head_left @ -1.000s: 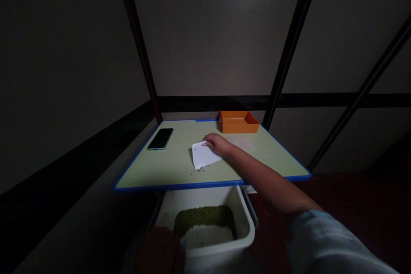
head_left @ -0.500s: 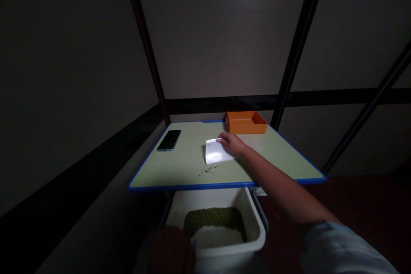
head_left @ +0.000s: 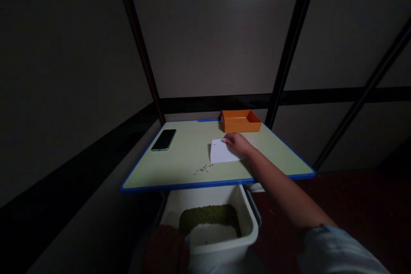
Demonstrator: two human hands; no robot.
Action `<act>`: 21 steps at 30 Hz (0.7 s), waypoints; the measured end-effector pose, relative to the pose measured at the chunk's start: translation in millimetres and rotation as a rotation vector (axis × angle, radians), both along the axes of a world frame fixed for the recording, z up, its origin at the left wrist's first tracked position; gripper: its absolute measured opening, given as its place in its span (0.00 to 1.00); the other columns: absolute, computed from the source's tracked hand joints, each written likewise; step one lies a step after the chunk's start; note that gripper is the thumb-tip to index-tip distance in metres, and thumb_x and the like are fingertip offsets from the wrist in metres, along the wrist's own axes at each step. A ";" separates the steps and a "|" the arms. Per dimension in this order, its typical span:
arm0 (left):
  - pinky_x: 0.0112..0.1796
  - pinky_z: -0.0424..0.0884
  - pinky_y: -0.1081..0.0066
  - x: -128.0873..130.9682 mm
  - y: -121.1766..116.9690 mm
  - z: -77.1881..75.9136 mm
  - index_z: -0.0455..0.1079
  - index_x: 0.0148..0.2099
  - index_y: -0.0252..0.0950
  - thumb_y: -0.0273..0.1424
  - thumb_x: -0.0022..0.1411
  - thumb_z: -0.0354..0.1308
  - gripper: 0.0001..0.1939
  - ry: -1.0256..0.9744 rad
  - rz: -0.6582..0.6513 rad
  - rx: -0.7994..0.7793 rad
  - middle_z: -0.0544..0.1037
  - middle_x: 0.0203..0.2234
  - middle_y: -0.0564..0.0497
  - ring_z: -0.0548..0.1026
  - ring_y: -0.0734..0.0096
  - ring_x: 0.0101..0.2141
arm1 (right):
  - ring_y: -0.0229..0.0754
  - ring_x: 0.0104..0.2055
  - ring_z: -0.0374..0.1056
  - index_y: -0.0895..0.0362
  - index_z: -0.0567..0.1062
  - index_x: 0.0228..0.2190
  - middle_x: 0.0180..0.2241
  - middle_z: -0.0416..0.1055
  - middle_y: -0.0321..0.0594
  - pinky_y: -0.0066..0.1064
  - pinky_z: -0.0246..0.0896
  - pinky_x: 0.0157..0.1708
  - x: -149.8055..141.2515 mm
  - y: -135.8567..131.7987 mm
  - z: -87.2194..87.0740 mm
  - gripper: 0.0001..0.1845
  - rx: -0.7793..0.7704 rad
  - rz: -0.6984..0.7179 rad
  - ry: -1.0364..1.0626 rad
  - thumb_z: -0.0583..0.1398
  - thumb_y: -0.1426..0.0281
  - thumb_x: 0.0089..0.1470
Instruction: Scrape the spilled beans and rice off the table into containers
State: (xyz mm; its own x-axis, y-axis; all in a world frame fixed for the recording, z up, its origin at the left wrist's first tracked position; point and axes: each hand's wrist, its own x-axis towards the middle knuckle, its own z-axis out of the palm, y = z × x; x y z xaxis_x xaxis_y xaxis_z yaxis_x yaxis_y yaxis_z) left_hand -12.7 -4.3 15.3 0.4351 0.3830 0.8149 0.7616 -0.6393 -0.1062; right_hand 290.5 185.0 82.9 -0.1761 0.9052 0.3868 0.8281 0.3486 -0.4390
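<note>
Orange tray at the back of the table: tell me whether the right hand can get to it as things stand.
Probably yes. The right hand rests on the white card, just in front of the orange tray, and the strip of table between them looks bare. The tray's inside looks empty.

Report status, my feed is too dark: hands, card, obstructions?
Right hand flat on white card, no closed grip. Left hand unclear at bin. Loose beans scattered near card; phone and orange tray apart.

We are seeing a smooth, matt tabletop point(head_left: 180, 167), a thin white plastic-looking card point(head_left: 221, 154), a glossy dark-screened phone point(head_left: 164, 139), and an orange plastic tray point(head_left: 240, 121) looking smooth.
</note>
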 end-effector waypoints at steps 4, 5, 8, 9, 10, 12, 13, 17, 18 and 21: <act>0.29 0.66 0.68 -1.7 1.6 -1.6 0.65 0.23 0.37 0.24 0.53 0.48 0.09 -0.006 -0.020 -0.008 0.69 0.16 0.53 0.68 0.73 0.21 | 0.37 0.31 0.64 0.60 0.74 0.32 0.31 0.73 0.43 0.25 0.53 0.30 -1.4 -1.8 1.5 0.12 -0.035 0.028 0.003 0.54 0.66 0.53; 0.29 0.66 0.68 -2.1 2.0 -1.8 0.65 0.23 0.37 0.25 0.53 0.48 0.09 -0.006 -0.026 -0.012 0.69 0.16 0.53 0.68 0.73 0.22 | 0.37 0.30 0.64 0.60 0.74 0.32 0.30 0.73 0.43 0.25 0.53 0.30 -1.0 -2.1 1.7 0.12 -0.051 0.026 0.009 0.54 0.66 0.53; 0.27 0.65 0.69 -3.5 3.0 -3.0 0.65 0.23 0.37 0.25 0.52 0.49 0.09 -0.005 -0.039 -0.031 0.68 0.15 0.53 0.67 0.74 0.20 | 0.36 0.30 0.63 0.60 0.74 0.32 0.30 0.73 0.42 0.25 0.52 0.29 0.5 -3.1 1.8 0.11 -0.078 0.027 0.013 0.54 0.67 0.52; 0.27 0.65 0.69 -3.9 3.1 -3.6 0.65 0.23 0.37 0.25 0.52 0.49 0.09 -0.007 -0.039 -0.034 0.68 0.15 0.53 0.68 0.74 0.20 | 0.36 0.30 0.63 0.60 0.74 0.32 0.30 0.73 0.42 0.24 0.52 0.29 0.8 -3.3 1.7 0.11 -0.080 0.030 0.012 0.55 0.67 0.52; 0.28 0.66 0.68 -4.2 3.2 -4.2 0.66 0.23 0.37 0.25 0.52 0.49 0.08 -0.012 -0.036 -0.035 0.69 0.16 0.53 0.68 0.73 0.21 | 0.36 0.30 0.63 0.60 0.74 0.32 0.30 0.73 0.42 0.24 0.52 0.29 0.9 -3.4 1.6 0.11 -0.082 0.033 0.011 0.55 0.67 0.52; 0.30 0.67 0.67 -4.7 3.1 -5.2 0.67 0.25 0.37 0.25 0.52 0.49 0.08 -0.021 -0.026 -0.033 0.71 0.17 0.52 0.70 0.72 0.23 | 0.36 0.29 0.63 0.60 0.75 0.32 0.29 0.73 0.41 0.24 0.51 0.28 0.8 -3.4 1.2 0.12 -0.084 0.041 0.006 0.55 0.66 0.52; 0.30 0.67 0.66 -4.8 2.9 -5.4 0.67 0.25 0.37 0.25 0.52 0.49 0.08 -0.025 -0.022 -0.033 0.71 0.18 0.52 0.70 0.72 0.23 | 0.36 0.29 0.63 0.59 0.75 0.32 0.29 0.72 0.41 0.24 0.51 0.28 0.6 -3.4 1.1 0.12 -0.083 0.043 0.002 0.55 0.66 0.52; 0.30 0.67 0.67 -4.4 2.4 -4.8 0.67 0.24 0.38 0.26 0.52 0.50 0.07 -0.039 -0.020 -0.041 0.71 0.17 0.53 0.70 0.72 0.23 | 0.36 0.29 0.62 0.59 0.75 0.31 0.29 0.72 0.41 0.24 0.50 0.27 -0.2 -2.8 0.8 0.13 -0.077 0.006 -0.033 0.54 0.65 0.52; 0.30 0.67 0.67 -4.0 2.3 -4.5 0.67 0.24 0.38 0.26 0.52 0.50 0.08 -0.047 -0.022 -0.041 0.71 0.17 0.53 0.71 0.72 0.23 | 0.36 0.28 0.62 0.59 0.75 0.31 0.29 0.72 0.41 0.24 0.50 0.27 -0.4 -2.6 0.7 0.13 -0.079 -0.007 -0.044 0.54 0.65 0.52; 0.31 0.68 0.67 -2.0 1.6 -4.3 0.67 0.24 0.37 0.27 0.53 0.50 0.08 -0.088 -0.025 -0.034 0.71 0.18 0.53 0.71 0.72 0.24 | 0.36 0.28 0.62 0.59 0.75 0.32 0.29 0.73 0.42 0.25 0.49 0.26 -1.5 -2.4 0.3 0.14 -0.080 -0.020 -0.070 0.54 0.64 0.52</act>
State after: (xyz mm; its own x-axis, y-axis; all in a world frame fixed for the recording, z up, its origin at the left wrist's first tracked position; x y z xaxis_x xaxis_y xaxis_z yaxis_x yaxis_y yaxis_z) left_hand -14.8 -2.7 11.0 0.3717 0.4011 0.8373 0.7510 -0.6601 -0.0172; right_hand 289.0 182.6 83.2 -0.1822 0.9362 0.3007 0.8641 0.2984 -0.4054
